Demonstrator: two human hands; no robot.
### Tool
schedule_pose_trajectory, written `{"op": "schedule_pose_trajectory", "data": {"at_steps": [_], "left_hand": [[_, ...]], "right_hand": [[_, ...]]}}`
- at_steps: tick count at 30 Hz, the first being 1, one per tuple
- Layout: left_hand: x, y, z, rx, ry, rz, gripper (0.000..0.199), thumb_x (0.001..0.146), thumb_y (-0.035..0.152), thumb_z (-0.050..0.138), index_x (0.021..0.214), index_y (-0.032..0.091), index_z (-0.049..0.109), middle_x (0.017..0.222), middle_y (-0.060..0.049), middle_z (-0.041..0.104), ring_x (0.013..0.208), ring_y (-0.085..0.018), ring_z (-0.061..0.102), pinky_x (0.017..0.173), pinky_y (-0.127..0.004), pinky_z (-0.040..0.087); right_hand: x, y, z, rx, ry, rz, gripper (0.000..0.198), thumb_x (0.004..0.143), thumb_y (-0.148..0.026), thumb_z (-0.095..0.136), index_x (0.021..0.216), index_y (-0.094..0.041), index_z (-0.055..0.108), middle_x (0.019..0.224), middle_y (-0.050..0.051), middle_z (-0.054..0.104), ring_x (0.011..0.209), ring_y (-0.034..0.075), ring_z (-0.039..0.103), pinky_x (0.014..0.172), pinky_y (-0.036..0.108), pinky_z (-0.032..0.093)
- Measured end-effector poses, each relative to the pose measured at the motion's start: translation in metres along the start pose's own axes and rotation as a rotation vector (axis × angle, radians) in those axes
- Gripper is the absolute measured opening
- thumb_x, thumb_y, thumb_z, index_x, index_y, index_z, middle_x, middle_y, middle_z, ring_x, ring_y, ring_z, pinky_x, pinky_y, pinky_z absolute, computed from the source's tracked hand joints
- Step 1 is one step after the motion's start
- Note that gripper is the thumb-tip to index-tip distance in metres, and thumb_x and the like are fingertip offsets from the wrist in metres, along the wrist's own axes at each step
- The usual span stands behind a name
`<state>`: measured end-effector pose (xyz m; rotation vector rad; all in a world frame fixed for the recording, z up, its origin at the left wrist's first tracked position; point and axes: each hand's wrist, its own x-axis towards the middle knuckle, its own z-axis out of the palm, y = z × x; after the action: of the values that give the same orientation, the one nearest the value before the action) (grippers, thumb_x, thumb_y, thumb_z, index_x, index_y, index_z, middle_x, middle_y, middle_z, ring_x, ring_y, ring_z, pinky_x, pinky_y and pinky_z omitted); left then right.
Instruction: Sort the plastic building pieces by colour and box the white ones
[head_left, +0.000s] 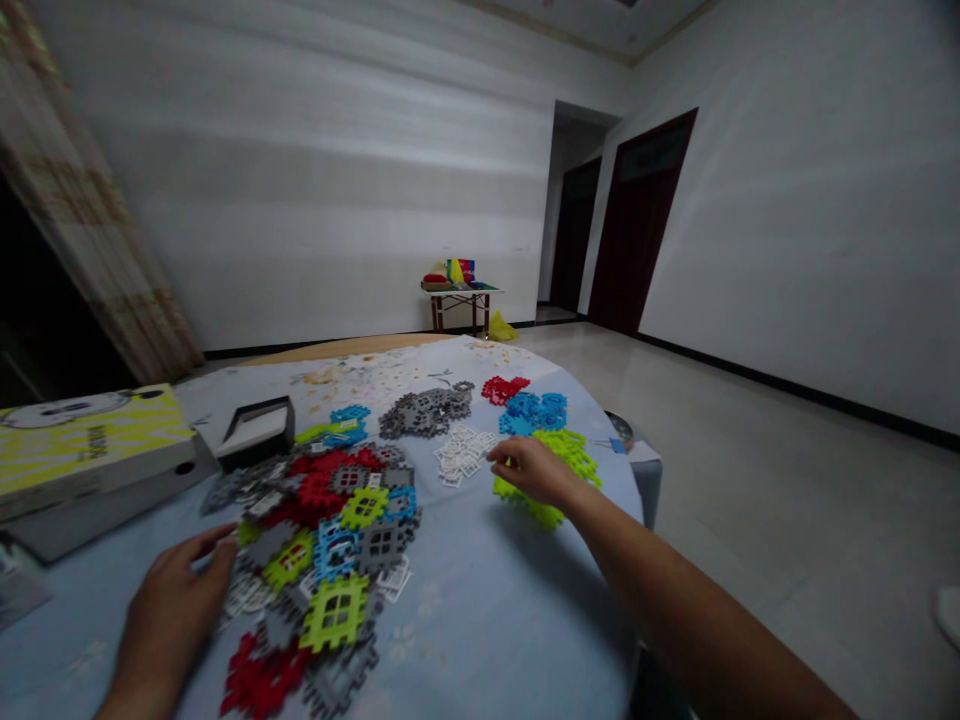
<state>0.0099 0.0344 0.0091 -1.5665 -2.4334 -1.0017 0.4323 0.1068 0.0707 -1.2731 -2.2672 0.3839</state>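
Observation:
My left hand [174, 598] is at the left edge of a mixed pile of notched plastic building pieces. Its thumb and index finger are closed at a lime-green piece [246, 532]. In the pile lie red pieces [322, 485], grey pieces [381, 543], blue pieces [335, 548] and a lime-green window piece [335, 612]. My right hand [531, 468] hovers between a heap of white frame pieces [459, 452] and a heap of lime-green pieces [574, 450]. Its fingers are bent together toward the white heap; whatever they hold is too small to make out.
Farther back are heaps of grey pieces [424, 412], red pieces [504, 389] and blue pieces [534, 411]. A black box [259, 430] and a yellow-and-white box [94, 440] stand at left. The floral tablecloth [465, 640] covers a rounded table. A small table [461, 292] stands by the wall.

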Motion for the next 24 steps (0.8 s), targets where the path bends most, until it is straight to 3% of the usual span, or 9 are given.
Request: {"op": "schedule_pose_trajectory", "data": {"at_steps": [3,7,13,18,24], "left_hand": [[-0.001,0.003,-0.002,-0.025,-0.070,-0.040,0.048,0.081,0.046,0.037,0.108,0.015,0.062,0.105,-0.011,0.060,0.096,-0.025,0.058,0.086,-0.037,0.046],[-0.004,0.008,-0.007,-0.024,-0.069,-0.055,0.050,0.081,0.047,0.037,0.108,0.012,0.063,0.106,-0.012,0.059,0.096,-0.026,0.058,0.087,-0.037,0.045],[-0.005,0.010,-0.007,-0.032,-0.075,-0.067,0.048,0.081,0.046,0.038,0.109,0.015,0.062,0.107,-0.011,0.059,0.097,-0.024,0.057,0.090,-0.036,0.044],[-0.002,0.006,-0.002,-0.038,-0.084,-0.081,0.050,0.082,0.046,0.036,0.110,0.015,0.061,0.109,-0.012,0.058,0.099,-0.024,0.056,0.090,-0.036,0.044],[0.002,0.000,0.004,0.038,-0.058,-0.010,0.050,0.080,0.047,0.036,0.107,0.016,0.064,0.105,-0.009,0.063,0.094,-0.023,0.060,0.082,-0.032,0.047]], "right_hand": [[0.006,-0.025,0.020,0.060,-0.029,-0.053,0.020,0.081,-0.022,0.056,0.096,-0.018,0.069,0.084,0.004,0.067,0.072,0.013,0.058,0.069,0.023,0.042],[0.017,-0.050,0.049,0.094,-0.088,-0.103,0.022,0.080,-0.022,0.058,0.099,-0.020,0.068,0.089,0.004,0.066,0.078,0.014,0.059,0.074,0.024,0.043],[0.027,-0.059,0.081,0.085,-0.098,-0.170,0.034,0.075,-0.018,0.063,0.109,-0.020,0.065,0.109,0.009,0.061,0.103,0.020,0.055,0.090,0.030,0.041],[0.027,-0.059,0.093,0.083,-0.062,-0.236,0.034,0.075,-0.018,0.062,0.109,-0.021,0.065,0.113,0.008,0.060,0.106,0.021,0.053,0.093,0.032,0.039],[0.043,-0.076,0.095,0.057,-0.025,-0.168,0.031,0.083,-0.032,0.055,0.111,-0.023,0.064,0.112,0.008,0.062,0.106,0.022,0.051,0.093,0.037,0.039]]}}
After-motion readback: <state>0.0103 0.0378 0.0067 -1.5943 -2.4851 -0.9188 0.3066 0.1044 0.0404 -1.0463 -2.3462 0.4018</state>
